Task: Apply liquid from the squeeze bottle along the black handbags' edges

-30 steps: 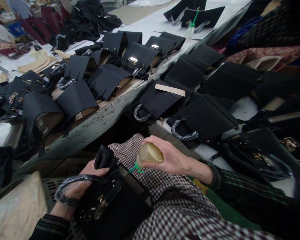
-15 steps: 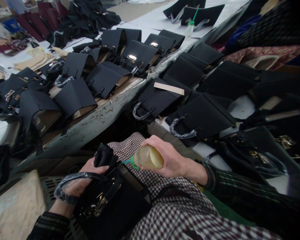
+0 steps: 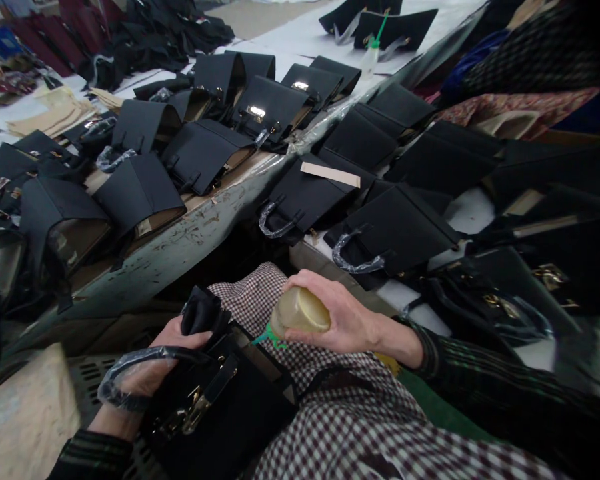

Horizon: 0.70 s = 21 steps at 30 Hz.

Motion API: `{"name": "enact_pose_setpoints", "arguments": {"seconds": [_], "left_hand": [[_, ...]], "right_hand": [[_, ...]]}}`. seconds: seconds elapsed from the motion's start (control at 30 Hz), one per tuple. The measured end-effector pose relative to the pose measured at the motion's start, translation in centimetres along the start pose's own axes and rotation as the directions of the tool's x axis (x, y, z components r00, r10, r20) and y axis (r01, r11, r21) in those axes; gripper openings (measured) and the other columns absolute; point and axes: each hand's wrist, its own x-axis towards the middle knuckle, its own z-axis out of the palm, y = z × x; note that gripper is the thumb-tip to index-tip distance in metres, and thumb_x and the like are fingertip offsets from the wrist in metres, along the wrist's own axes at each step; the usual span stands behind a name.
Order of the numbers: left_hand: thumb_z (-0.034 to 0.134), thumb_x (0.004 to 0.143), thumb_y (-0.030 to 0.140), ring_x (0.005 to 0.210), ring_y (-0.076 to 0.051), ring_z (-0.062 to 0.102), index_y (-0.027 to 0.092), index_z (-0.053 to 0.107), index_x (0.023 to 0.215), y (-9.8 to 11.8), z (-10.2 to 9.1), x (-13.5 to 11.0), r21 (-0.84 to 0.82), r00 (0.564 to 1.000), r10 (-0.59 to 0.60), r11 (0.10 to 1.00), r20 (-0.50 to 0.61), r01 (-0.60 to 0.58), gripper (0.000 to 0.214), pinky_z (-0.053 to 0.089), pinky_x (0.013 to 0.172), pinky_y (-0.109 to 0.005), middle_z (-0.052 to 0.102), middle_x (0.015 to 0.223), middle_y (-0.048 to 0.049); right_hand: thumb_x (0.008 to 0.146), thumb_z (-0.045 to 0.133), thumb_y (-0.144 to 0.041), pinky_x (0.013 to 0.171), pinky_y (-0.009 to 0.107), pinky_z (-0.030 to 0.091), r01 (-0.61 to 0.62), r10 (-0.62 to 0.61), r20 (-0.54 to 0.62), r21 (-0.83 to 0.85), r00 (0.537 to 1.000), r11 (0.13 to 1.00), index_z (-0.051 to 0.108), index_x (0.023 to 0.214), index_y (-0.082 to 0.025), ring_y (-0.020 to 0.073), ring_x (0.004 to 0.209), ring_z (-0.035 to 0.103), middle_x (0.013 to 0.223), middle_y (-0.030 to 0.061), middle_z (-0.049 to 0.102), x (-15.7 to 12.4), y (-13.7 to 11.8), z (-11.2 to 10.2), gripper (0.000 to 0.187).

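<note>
We see two hands at work. The left hand (image 3: pixel 147 377) holds a small black handbag (image 3: pixel 220 407) low over the person's lap. Its fingers (image 3: pixel 185 341) are closed on the top of the bag, next to a soft black fold (image 3: pixel 203 311). The bag's handle (image 3: pixel 130 365) is wrapped in clear plastic and lies across the hand. A gold clasp (image 3: pixel 186 411) shines on the front of the bag.

The right hand (image 3: pixel 347 320) grips a squeeze bottle (image 3: pixel 300 312) of yellow liquid, with its fingers (image 3: pixel 320 293) wrapped tight around it. The bottle's green tip (image 3: pixel 267 337) points down and to the left, just above the bag. A checked cloth (image 3: pixel 340 427) covers the lap, and a striped sleeve (image 3: pixel 480 373) runs along the right arm.

In front of us, a worktop (image 3: pixel 180 250) with a worn, peeling edge carries rows of black handbags (image 3: pixel 140 193). More black bags (image 3: pixel 393 233) lie to the right, and one has a tan strip (image 3: pixel 330 175) on top. Another bottle (image 3: pixel 371 57) stands farther away, and dark red bags (image 3: pixel 35 47) lie far to the left.
</note>
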Motion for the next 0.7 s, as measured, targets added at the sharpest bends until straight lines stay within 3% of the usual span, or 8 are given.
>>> {"name": "enact_pose_setpoints", "arguments": {"seconds": [0.1,0.3,0.7], "left_hand": [[0.084,0.075,0.036,0.089,-0.025,0.074,0.015,0.068,0.118,0.0,0.0,-0.2,0.012,1.0,0.002,1.0,0.001,-0.002,0.05,0.06,0.077,-0.033,0.081,0.102,-0.0056],[0.083,0.076,0.035,0.088,-0.024,0.074,0.017,0.069,0.115,0.3,0.2,-0.5,-0.038,0.999,0.004,0.999,0.045,-0.003,0.046,0.06,0.079,-0.032,0.08,0.102,-0.0028],[0.083,0.073,0.034,0.088,-0.027,0.074,0.013,0.067,0.117,0.2,0.6,-0.2,0.031,1.0,0.018,0.999,-0.023,-0.017,0.051,0.058,0.082,-0.038,0.079,0.101,-0.0085]], "right_hand": [[0.086,0.081,-0.049,0.084,0.036,0.055,0.026,-0.024,-0.082,0.019,0.996,0.999,0.05,0.127,-0.019,0.0227,0.095,0.063,0.111,0.0096,0.063,0.2,0.0,0.4,0.06],[0.087,0.08,-0.048,0.09,0.039,0.056,0.065,-0.063,-0.082,0.019,0.995,0.998,0.047,0.13,-0.02,0.024,0.101,0.062,0.115,0.0107,0.062,0.5,0.5,1.1,0.061],[0.089,0.076,-0.047,0.085,0.038,0.056,-0.024,0.026,0.17,-0.015,0.985,1.0,0.049,0.125,-0.019,0.0238,0.097,0.062,0.111,0.0101,0.062,-1.0,0.5,-0.3,0.053]]}}
